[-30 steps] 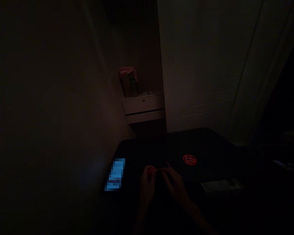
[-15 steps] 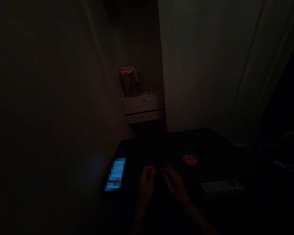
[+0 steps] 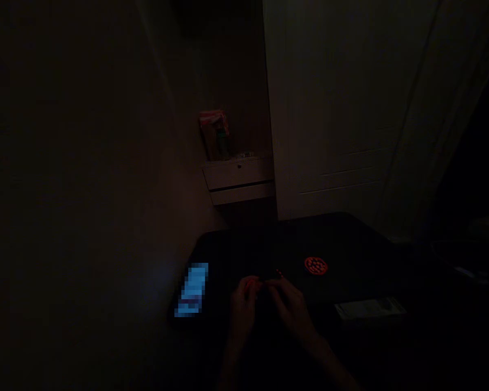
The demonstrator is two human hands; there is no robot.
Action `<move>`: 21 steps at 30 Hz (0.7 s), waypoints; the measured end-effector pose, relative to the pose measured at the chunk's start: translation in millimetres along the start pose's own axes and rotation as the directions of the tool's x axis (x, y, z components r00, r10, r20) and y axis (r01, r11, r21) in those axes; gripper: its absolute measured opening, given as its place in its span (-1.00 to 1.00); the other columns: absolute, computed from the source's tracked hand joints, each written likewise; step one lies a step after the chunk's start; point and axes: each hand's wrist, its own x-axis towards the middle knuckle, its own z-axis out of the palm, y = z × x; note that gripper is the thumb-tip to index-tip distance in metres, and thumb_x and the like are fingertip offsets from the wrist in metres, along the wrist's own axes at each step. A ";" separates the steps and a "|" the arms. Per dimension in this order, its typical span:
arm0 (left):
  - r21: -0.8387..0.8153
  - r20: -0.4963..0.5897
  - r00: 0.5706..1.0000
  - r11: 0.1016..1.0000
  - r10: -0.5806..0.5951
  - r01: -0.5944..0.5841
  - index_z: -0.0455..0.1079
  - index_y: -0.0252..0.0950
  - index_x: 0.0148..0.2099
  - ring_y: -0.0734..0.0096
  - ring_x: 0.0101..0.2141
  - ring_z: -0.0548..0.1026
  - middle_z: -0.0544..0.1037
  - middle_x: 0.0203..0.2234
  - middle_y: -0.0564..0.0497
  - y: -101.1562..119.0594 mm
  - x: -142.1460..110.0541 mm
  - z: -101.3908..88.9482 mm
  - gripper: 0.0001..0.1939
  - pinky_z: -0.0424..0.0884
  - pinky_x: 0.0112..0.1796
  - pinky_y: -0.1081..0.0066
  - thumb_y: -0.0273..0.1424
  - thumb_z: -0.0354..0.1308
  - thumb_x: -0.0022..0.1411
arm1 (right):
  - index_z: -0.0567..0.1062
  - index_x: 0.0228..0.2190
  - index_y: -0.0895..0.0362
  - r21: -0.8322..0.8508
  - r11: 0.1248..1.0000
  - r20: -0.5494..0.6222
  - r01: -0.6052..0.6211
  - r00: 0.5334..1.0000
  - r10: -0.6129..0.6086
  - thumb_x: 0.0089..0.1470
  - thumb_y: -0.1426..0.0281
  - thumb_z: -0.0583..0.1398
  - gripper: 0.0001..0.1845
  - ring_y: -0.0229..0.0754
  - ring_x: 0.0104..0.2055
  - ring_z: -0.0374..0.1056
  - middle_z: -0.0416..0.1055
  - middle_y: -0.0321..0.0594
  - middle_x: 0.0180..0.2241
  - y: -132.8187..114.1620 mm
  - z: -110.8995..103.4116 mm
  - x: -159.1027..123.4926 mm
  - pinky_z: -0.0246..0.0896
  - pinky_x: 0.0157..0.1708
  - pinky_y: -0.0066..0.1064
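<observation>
Since the earlier frame, left hand [image 3: 243, 305] and right hand [image 3: 292, 304] hardly move. At the bench [image 3: 326, 231], left fingers [image 3: 242, 285] pinch a small red thing [image 3: 251, 283]; right fingers' grip I cannot tell. Slow, steady work suits this darkness.

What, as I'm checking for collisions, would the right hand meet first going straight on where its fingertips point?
Likely the red item held in the left hand, though the darkness leaves depth unclear.

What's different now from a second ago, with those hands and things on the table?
Barely anything: the left hand, holding a red item, and the right hand keep nearly the same pose; nothing was visibly taken or released. The round red thing and glowing blue shape stayed put.
</observation>
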 end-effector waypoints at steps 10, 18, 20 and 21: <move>0.058 0.047 0.999 0.998 0.004 -0.006 0.54 -0.30 -0.15 0.29 -0.39 0.56 0.66 -0.36 -0.08 -3.9 -0.2 -1.5 -0.68 0.46 -0.34 0.37 -0.20 0.08 0.29 | 0.59 -0.12 0.02 0.005 1.000 -0.043 0.001 0.999 -0.001 0.30 0.42 0.17 -0.79 -0.08 -0.13 0.58 0.63 -0.19 -0.16 -1.8 -0.1 0.9 0.48 -0.09 -0.32; 0.043 0.061 0.998 0.999 0.000 -0.003 0.53 -0.28 -0.14 0.22 -0.32 0.61 0.68 -0.32 -0.10 -0.8 0.6 -1.1 -0.70 0.50 -0.27 0.32 -0.19 0.11 0.27 | 0.58 -0.08 0.02 0.037 0.999 -0.086 -0.039 0.995 0.042 0.31 0.43 0.16 -0.77 -0.07 -0.08 0.56 0.62 -0.16 -0.12 -0.3 0.2 0.3 0.47 -0.04 -0.27; 0.044 0.061 0.998 0.999 0.005 -0.008 0.52 -0.28 -0.14 0.21 -0.31 0.62 0.68 -0.32 -0.10 -0.1 0.5 -1.1 -0.70 0.51 -0.24 0.30 -0.19 0.10 0.28 | 0.58 -0.08 0.02 0.042 0.998 -0.080 -0.042 0.996 0.045 0.30 0.43 0.17 -0.77 -0.06 -0.07 0.56 0.62 -0.17 -0.11 0.0 0.7 0.1 0.45 -0.01 -0.25; 0.047 0.063 0.998 0.999 0.009 -0.012 0.52 -0.28 -0.15 0.21 -0.31 0.62 0.68 -0.33 -0.11 -0.1 0.4 -1.1 -0.70 0.51 -0.24 0.29 -0.19 0.09 0.28 | 0.58 -0.08 0.02 0.043 0.998 -0.077 -0.037 0.996 0.041 0.30 0.43 0.17 -0.78 -0.06 -0.07 0.56 0.62 -0.17 -0.11 0.2 0.8 0.1 0.45 0.00 -0.25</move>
